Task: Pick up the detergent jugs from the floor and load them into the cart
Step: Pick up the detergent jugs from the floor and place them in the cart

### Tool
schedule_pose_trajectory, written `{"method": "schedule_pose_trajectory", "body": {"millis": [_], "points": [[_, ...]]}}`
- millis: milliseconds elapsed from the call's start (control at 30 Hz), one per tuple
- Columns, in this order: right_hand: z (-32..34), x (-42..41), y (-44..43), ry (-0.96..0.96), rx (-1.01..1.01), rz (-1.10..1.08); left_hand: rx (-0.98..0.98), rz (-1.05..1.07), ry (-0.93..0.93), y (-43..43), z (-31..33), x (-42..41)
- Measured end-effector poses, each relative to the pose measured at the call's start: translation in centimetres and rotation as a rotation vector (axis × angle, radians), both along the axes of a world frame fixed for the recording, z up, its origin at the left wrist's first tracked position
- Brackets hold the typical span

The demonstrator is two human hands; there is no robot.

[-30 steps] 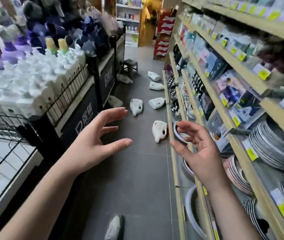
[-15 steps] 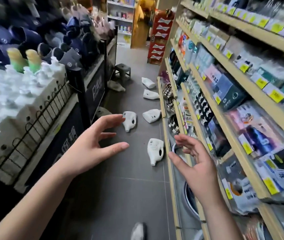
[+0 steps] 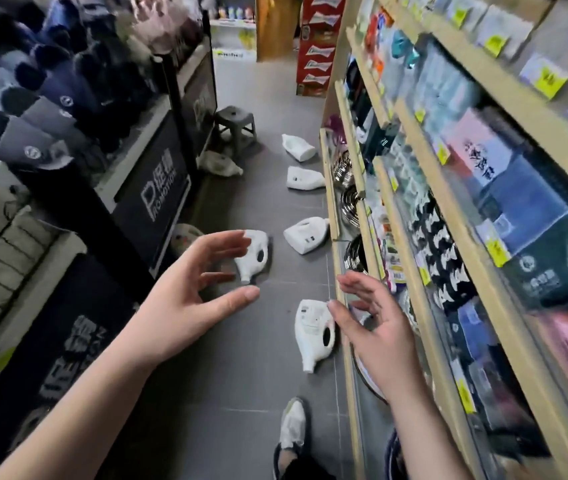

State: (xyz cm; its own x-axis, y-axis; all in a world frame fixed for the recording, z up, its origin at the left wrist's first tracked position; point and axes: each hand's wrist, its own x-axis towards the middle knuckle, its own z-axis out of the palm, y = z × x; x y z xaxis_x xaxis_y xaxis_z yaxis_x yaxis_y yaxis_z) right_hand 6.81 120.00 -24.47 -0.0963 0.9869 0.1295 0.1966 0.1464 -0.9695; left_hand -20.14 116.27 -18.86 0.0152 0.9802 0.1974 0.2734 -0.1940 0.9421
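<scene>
Both hands are raised ahead of the body, holding nothing. The left hand is spread wide, thumb apart from the fingers. The right hand is loosely spread, fingers slightly bent, beside the shelf. This posture probably prepares a reach for a jug body or handle. One shoe is planted on the floor below the hands. No cart is in view.

All jugs lie on their sides on the floor.

- Near jug: just beside the shelf base, under the right thumb in this view; contact cannot be confirmed. Its long axis runs along the aisle, with the neck toward the person and the handle hole facing up, open to a grip.
- Second jug: mid-aisle, beyond the left fingers. Neck toward the person, angled slightly left.
- Third jug: against the shelf, axis diagonal, cap toward the shelf.
- Fourth jug and far jug: near the shelf, axes roughly across the aisle.
</scene>
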Motion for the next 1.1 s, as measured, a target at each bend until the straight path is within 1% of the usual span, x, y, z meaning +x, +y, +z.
{"method": "schedule_pose_trajectory", "body": {"millis": [133,267,400,500,600,667,833,933,1000,1100], "points": [[-1.2,-0.1,8.9,-0.024,-0.087,0.044,-0.068,0.022,-0.033,7.6,-1.2,0.7],[-3.6,-0.6,15.2,-0.07,-0.14,0.064,-0.165,0.058,-0.079,13.5,-4.8,0.0],[-8.4,-0.4,18.6,-0.088,-0.219,-0.01,-0.263,0.066,-0.083,18.7,-10.2,0.1],[-13.6,-0.2,20.6,-0.085,-0.305,-0.064,-0.322,0.057,-0.102,22.5,-15.4,0.7],[-20.8,-0.3,22.6,-0.096,-0.359,-0.125,-0.395,0.045,-0.123,25.9,-22.5,1.5],[-26.4,-0.4,24.2,-0.118,-0.395,-0.147,-0.41,0.045,-0.128,27.7,-28.1,1.9],[-43.9,-0.9,28.0,-0.179,-0.442,-0.184,-0.443,0.034,-0.09,30.5,-44.3,2.2],[-55.3,-2.0,29.6,-0.295,-0.452,-0.229,-0.505,0.092,-0.05,32.2,-54.5,2.8],[-62.2,-2.7,30.1,-0.39,-0.524,-0.267,-0.548,0.155,-0.031,33.7,-61.3,3.5],[-70.4,-2.5,30.2,-0.567,-0.563,-0.364,-0.632,0.225,-0.009,35.2,-69.8,5.1]]}}
